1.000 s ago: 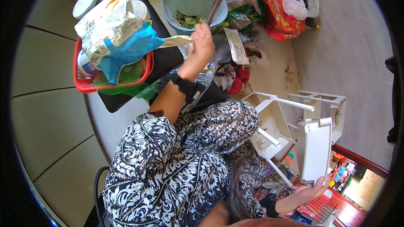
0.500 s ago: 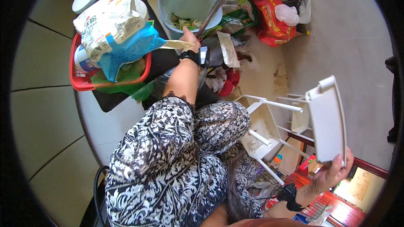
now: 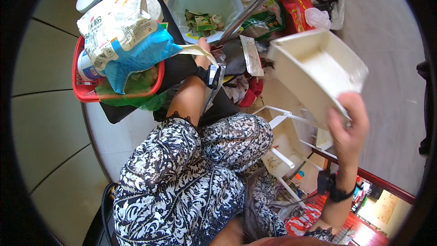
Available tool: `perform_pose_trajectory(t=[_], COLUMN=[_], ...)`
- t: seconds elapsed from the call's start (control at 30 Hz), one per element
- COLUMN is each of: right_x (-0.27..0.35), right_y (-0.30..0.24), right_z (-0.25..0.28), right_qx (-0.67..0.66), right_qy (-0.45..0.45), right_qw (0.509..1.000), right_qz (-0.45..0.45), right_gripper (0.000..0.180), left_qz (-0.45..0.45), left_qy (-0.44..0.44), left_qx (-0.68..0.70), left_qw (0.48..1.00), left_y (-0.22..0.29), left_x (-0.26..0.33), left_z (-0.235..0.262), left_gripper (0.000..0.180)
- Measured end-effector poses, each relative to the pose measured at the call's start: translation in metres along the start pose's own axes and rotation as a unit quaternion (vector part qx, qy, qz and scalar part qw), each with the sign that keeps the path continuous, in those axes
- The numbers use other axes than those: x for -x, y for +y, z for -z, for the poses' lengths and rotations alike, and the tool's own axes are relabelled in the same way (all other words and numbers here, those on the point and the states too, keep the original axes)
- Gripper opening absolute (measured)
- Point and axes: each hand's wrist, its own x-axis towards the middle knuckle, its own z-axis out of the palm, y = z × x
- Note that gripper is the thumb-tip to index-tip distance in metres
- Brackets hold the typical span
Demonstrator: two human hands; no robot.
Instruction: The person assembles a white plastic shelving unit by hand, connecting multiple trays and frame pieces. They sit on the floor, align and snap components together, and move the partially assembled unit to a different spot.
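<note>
The near end of a white bin (image 3: 296, 74) is gripped at the rim by the fingers (image 3: 359, 105) of the right hand (image 3: 349, 120), which are closed with the thumb on 1 side of the edge and the rest on the other; the hand is slightly blurred. The bin is held tilted in the air, its open side turned toward the camera, well apart from the left hand (image 3: 203, 49).

The left hand is partly covered by a cream strip (image 3: 193, 48). It is seen at the near rim of a blue-grey bucket (image 3: 205, 0), beside a metal pole (image 3: 266, 3); how far its fingers are open, and whether anything is held by them, cannot be told. Dark bands are worn on both wrists.

Food scraps (image 3: 202, 23) are contained in the bucket. To its left, a red basket (image 3: 160, 78) is carried by a black bench (image 3: 180, 70); a blue and white bag (image 3: 123, 25) is piled on the basket, and green netting (image 3: 136, 102) is draped over its near edge. Below the bin, a rack with white tubes (image 3: 282, 158) is seen beside the person's patterned clothing (image 3: 182, 173). Beyond the bin, a red bag (image 3: 295, 9) and a white plastic bag (image 3: 337, 7) are set against the wall.
</note>
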Motion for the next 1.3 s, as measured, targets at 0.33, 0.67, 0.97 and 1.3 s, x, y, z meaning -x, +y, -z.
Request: perform_pose_trajectory(t=[0.33, 0.67, 0.97, 1.3], right_x=[-0.008, 0.023, -0.045, -0.169], right_y=[0.099, 0.148, 0.144, 0.093], right_z=[-0.144, -0.175, -0.162, -0.149], right_qx=[0.106, 0.108, 0.010, 0.029], right_qy=[-0.191, -0.354, -0.301, 0.245], right_qw=[0.973, 0.929, 0.941, 0.965], right_qz=[0.079, 0.009, -0.154, 0.086], right_gripper=[0.018, 0.029, 0.054, 0.037], left_qz=[0.175, 0.047, -0.012, -0.056], left_qy=[-0.078, -0.017, -0.073, -0.185], left_qx=[-0.048, 0.031, 0.098, 0.162], left_qw=[0.980, 0.998, 0.992, 0.968], left_y=[-0.024, -0.026, -0.025, 0.008], left_x=[0.051, 0.073, 0.092, 0.161], left_z=[-0.003, 0.000, -0.005, -0.034], left_gripper=[0.035, 0.023, 0.016, 0.028])
